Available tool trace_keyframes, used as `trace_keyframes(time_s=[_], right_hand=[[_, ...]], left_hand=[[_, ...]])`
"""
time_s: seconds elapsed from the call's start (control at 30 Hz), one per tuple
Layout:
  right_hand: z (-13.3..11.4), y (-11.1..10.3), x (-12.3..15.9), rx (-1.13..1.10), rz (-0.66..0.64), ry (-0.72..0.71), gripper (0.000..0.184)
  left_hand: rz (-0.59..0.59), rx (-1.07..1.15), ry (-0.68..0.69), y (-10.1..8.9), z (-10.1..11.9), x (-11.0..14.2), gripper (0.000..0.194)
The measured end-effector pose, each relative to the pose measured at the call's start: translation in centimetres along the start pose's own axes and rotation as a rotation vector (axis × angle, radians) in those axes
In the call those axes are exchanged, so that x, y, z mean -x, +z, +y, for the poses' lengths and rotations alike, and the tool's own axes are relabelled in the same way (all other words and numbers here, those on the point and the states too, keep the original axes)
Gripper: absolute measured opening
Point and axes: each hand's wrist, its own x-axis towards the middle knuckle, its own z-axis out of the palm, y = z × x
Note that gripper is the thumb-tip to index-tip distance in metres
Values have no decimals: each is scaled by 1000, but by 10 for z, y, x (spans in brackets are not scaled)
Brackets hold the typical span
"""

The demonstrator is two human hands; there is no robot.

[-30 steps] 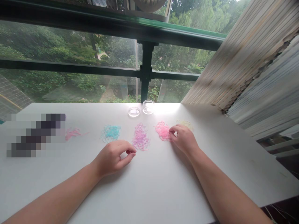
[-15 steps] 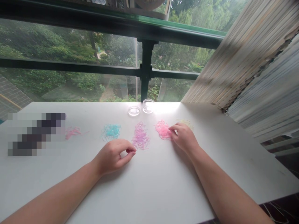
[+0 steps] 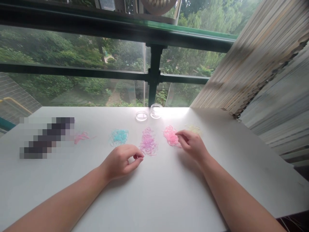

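Slightly, the right hand has been raised at the right edge of the pink band pile, its grip impossible to tell; the left hand is kept pinched closed beside the purple pile; the yellow pile is partly covered; a far-left patch is pixelated.

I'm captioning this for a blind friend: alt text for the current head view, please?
A person's left hand beside a purple pile of thin strands and right hand by a pink pile, at a white table. Other coloured piles lie alongside; two clear round containers stand beyond, near a window.
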Motion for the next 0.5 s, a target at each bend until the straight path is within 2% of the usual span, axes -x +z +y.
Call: trace_keyframes(time_s=[0.1,0.23,0.37,0.5], right_hand=[[-10,2,6,-57,-180,-88,15],[-19,10,15,-66,-462,-208,23],[-15,22,22,-11,-682,-190,31],[-6,30,23,30,-751,-156,32]], left_hand=[[-10,-19,-21,3,0,1,11],[-16,-32,-23,8,0,2,12],[-4,-69,-59,10,-5,3,13],[21,-118,-106,15,-6,4,15]])
